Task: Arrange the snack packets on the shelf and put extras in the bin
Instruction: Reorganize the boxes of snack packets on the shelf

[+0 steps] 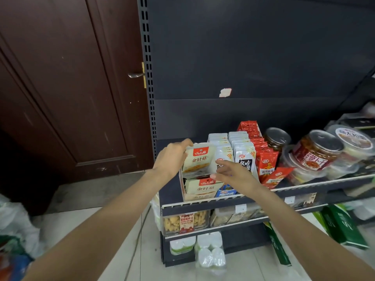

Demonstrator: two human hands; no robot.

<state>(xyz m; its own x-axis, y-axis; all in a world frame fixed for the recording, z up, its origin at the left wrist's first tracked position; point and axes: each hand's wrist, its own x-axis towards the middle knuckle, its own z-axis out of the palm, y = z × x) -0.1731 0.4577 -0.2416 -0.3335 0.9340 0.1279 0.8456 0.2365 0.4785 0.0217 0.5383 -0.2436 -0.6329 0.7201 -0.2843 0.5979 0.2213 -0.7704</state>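
A cream snack packet point(199, 160) with a red label stands upright in an open display box point(197, 188) at the left end of the dark shelf point(324, 184). My left hand point(172, 158) grips the packet's upper left edge, fingers curled over its top. My right hand point(231, 172) touches the packet's lower right side with spread, straight fingers. To the right stand rows of white packets point(242, 152) and red packets point(265, 161).
Jars point(317, 150) and lidded tubs point(353, 138) fill the shelf's right side. Lower shelves hold clear snack boxes point(185, 221). A pack of white cups point(211, 254) sits on the floor. A brown door point(71, 78) is at left, bags point(14, 240) at lower left.
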